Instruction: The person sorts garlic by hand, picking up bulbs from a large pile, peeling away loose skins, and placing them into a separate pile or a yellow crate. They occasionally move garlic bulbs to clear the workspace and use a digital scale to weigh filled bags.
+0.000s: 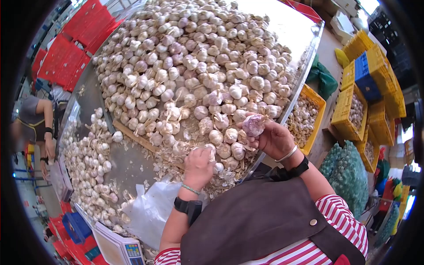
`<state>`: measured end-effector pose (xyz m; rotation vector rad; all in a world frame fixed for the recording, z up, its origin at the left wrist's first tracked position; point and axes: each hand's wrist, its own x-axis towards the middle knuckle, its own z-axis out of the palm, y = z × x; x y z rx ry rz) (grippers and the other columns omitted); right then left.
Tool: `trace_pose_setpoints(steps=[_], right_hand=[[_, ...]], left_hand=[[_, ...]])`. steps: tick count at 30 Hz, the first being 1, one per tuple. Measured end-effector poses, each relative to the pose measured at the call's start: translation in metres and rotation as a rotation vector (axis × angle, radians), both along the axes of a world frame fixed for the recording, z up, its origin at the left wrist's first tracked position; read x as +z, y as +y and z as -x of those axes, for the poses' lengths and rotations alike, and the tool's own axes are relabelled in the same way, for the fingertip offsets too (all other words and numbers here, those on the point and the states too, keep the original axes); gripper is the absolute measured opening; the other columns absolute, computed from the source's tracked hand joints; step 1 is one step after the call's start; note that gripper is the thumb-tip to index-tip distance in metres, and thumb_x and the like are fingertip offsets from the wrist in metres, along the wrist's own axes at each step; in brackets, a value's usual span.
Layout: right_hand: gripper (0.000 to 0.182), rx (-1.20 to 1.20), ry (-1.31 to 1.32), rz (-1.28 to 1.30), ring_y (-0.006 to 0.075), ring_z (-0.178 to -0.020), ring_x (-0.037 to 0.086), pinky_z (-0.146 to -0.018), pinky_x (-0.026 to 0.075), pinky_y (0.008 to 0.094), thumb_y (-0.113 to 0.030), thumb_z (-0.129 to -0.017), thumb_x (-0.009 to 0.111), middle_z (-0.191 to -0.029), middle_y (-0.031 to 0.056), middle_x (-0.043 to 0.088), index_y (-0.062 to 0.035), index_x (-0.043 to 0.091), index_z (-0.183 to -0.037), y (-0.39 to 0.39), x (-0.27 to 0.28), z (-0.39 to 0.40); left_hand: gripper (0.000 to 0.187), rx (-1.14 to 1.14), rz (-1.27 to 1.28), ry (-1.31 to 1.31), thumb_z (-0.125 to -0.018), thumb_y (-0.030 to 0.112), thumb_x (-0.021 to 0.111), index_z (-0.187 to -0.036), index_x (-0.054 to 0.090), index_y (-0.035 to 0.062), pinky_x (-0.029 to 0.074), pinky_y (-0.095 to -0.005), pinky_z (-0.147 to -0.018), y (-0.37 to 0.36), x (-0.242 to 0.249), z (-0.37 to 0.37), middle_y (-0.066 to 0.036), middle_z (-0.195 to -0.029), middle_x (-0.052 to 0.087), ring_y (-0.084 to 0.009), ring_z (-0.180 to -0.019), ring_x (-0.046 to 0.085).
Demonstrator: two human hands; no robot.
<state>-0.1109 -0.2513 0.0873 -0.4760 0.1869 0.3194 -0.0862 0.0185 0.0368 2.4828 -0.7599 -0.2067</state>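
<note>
My right hand (274, 140) is closed around a purple-streaked garlic bulb (253, 125), holding it up above the near right edge of the heap. To its left, my left hand (198, 167) has its fingers curled together low over the bulbs. Something pale shows by those fingertips, but I cannot make out what they grip. A large heap of garlic bulbs (185, 66) spreads over the metal table (128, 161). Loose papery skins (174, 161) lie around my left hand.
A wooden strip (134, 135) separates the heap from a smaller garlic pile (88, 154). A clear plastic bag (152, 207) lies by my left forearm, with a scale (117, 247) below. A yellow crate (319, 121) of garlic stands right. Another person's arm (47, 119) is at far left.
</note>
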Motion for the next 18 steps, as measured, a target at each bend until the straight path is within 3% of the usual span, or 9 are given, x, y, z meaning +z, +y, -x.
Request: trace_pose_setpoints(steps=[3,5,6,7,9,10,13,17,18], right_hand=[[0.058,-0.034,-0.099,0.059,0.0222,-0.092,0.062,-0.079,0.053,0.0336,-0.025,-0.092,0.052,-0.128,0.0212,0.054,-0.0014,0.035,-0.142,-0.007,-0.004,0.012],[0.06,-0.048,-0.089,0.119,0.0234,-0.095,0.063,-0.079,0.054,0.0333,-0.025,-0.091,0.054,-0.128,0.0217,0.054,-0.0002,0.035,-0.142,-0.009,0.001,0.017],[0.058,-0.065,-0.075,0.17,0.0217,-0.099,0.063,-0.08,0.054,0.0328,-0.022,-0.091,0.056,-0.125,0.0175,0.056,-0.0021,0.037,-0.142,-0.01,0.005,0.021],[0.058,-0.083,-0.075,0.163,0.0217,-0.099,0.063,-0.08,0.054,0.0328,-0.022,-0.091,0.056,-0.125,0.0175,0.056,-0.0021,0.037,-0.142,-0.009,0.005,0.024],[0.053,-0.145,-0.093,0.504,0.0172,-0.101,0.062,-0.081,0.054,0.0314,-0.019,-0.091,0.057,-0.121,0.0108,0.059,-0.0046,0.041,-0.14,-0.007,0.004,0.032],[0.048,-0.122,-0.123,0.601,0.0128,-0.1,0.06,-0.081,0.053,0.03,-0.012,-0.091,0.055,-0.116,0.0052,0.06,-0.006,0.045,-0.138,-0.01,0.005,0.034],[0.047,-0.151,-0.152,0.763,0.011,-0.097,0.059,-0.081,0.052,0.0279,-0.007,-0.09,0.051,-0.114,0.0042,0.06,-0.0047,0.046,-0.136,-0.015,-0.003,0.039],[0.045,-0.314,-0.038,0.798,0.0111,-0.091,0.06,-0.079,0.052,0.0266,-0.004,-0.089,0.05,-0.111,0.0043,0.061,-0.0043,0.047,-0.135,-0.034,-0.013,0.048],[0.043,-0.331,-0.032,0.85,0.0114,-0.091,0.061,-0.079,0.052,0.0265,-0.005,-0.091,0.054,-0.111,0.005,0.062,-0.0041,0.047,-0.134,-0.043,-0.018,0.051]], left_hand=[[0.045,-0.01,0.06,0.046,-0.08,0.02,0.07,-0.12,0.057,0.0054,0.046,-0.0423,-0.087,0.009,-0.005,-0.006,-0.012,-0.108,0.061,-0.031,-0.1,0.058],[0.03,0.438,0.578,0.594,-0.09,0.017,0.063,-0.117,0.058,0.0036,0.053,-0.0364,-0.076,0.007,-0.002,-0.009,-0.008,-0.098,0.062,-0.0235,-0.093,0.062],[0.028,0.463,0.734,0.731,-0.098,0.022,0.054,-0.117,0.057,0.0023,0.056,-0.0316,-0.072,0.009,0.005,-0.012,-0.009,-0.101,0.061,-0.0183,-0.093,0.063],[0.028,0.449,0.721,0.732,-0.098,0.022,0.054,-0.117,0.057,0.0023,0.056,-0.0316,-0.072,0.01,0.006,-0.014,-0.009,-0.101,0.061,-0.0183,-0.093,0.063],[0.029,0.488,1.378,1.161,-0.097,0.025,0.053,-0.116,0.058,0.0031,0.056,-0.0335,-0.074,0.012,0.009,-0.016,-0.011,-0.102,0.061,-0.0218,-0.093,0.062],[0.031,0.491,1.458,1.269,-0.097,0.028,0.053,-0.115,0.057,0.0029,0.057,-0.0353,-0.074,0.012,0.011,-0.016,-0.013,-0.102,0.06,-0.0245,-0.093,0.062],[0.029,0.602,1.509,1.449,-0.096,0.029,0.056,-0.11,0.059,0.004,0.057,-0.0348,-0.07,0.002,0.023,-0.016,-0.012,-0.097,0.063,-0.0228,-0.088,0.063],[0.027,0.553,1.476,1.461,-0.095,0.03,0.057,-0.105,0.058,0.005,0.055,-0.0337,-0.069,0.005,0.007,-0.016,-0.011,-0.093,0.058,-0.0219,-0.081,0.06],[0.026,0.498,1.4,1.422,-0.094,0.03,0.058,-0.102,0.058,0.0055,0.054,-0.033,-0.068,0.007,0.002,-0.017,-0.009,-0.089,0.058,-0.0206,-0.076,0.059]])
